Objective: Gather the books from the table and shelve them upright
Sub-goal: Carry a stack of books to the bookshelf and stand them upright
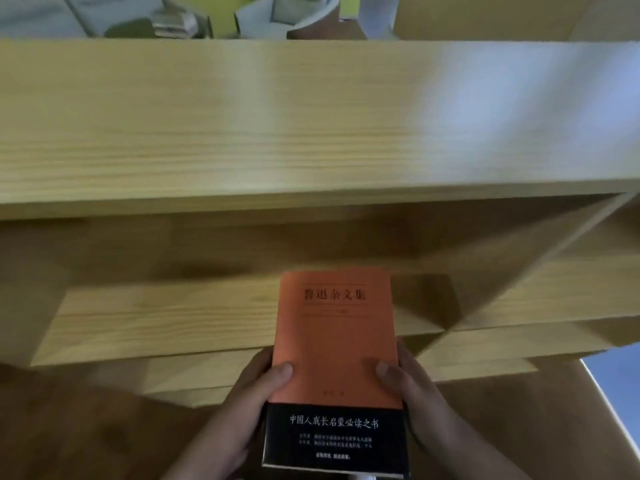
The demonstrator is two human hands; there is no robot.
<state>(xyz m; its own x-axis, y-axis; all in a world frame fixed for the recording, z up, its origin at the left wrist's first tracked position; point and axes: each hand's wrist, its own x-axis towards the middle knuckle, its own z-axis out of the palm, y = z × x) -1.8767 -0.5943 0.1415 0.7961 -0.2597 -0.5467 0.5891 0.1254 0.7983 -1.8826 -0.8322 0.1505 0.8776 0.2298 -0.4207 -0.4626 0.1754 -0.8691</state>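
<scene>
An orange book (pixel 334 341) with a black band across its lower part lies face up in both my hands, low in the middle of the view. My left hand (pixel 242 407) grips its left edge, thumb on the cover. My right hand (pixel 415 393) grips its right edge the same way. The book points toward a pale wooden bookshelf (pixel 242 126) right in front of me. An open shelf compartment (pixel 173 306) lies just beyond the book's far end. No other books show inside it.
The shelf's wide top board fills the upper half of the view. A slanted side panel (pixel 554 258) bounds the compartment on the right. Beyond the shelf top stand grey armchairs (pixel 284 15) and a small stack of books (pixel 173 24). Brown floor (pixel 69 427) lies below left.
</scene>
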